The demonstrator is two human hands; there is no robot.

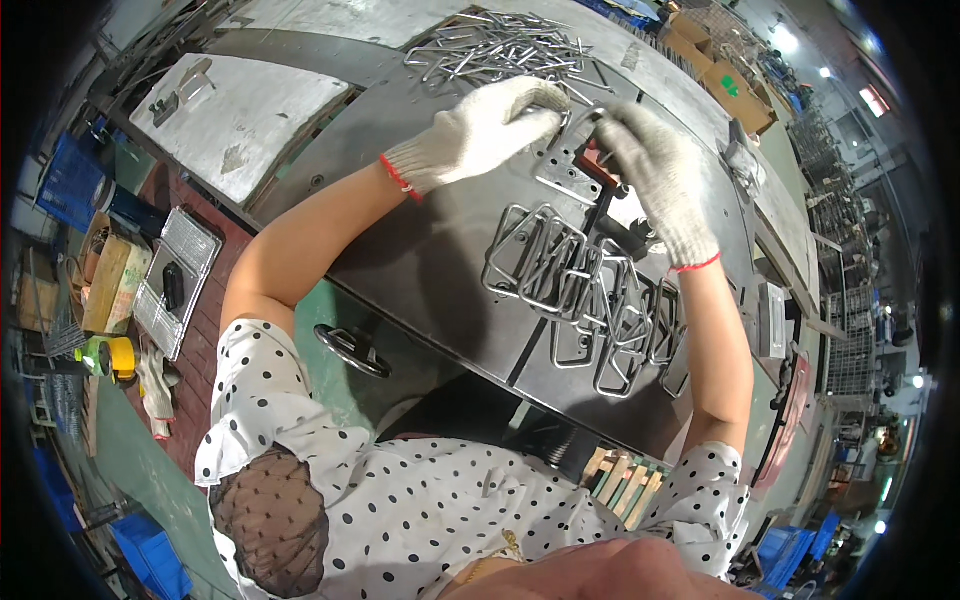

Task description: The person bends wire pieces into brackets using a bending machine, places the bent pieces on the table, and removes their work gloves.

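Observation:
White knitted gloves with red cuffs cover both hands. My left hand (pixel 490 132) is closed in a pinch at the upper middle of the bench, with a bent metal rod (pixel 567 118) showing at its fingertips. Just right of it, my right hand (pixel 655 170) curls down over a small fixture with a red block (pixel 597 163). Its fingers are bent, and what they grip is hidden. Beside the fixture lies a steel plate with holes (pixel 566 180). Nearer to me, several bent wire frames (pixel 545 262) lie overlapping below my right hand.
A heap of bent metal rods (pixel 495 50) sits on the bench's far side. To the left stands a separate metal-topped table (pixel 245 125). A black handwheel (pixel 352 350) juts out below the front edge. Cardboard boxes (pixel 738 95) stand at the far right.

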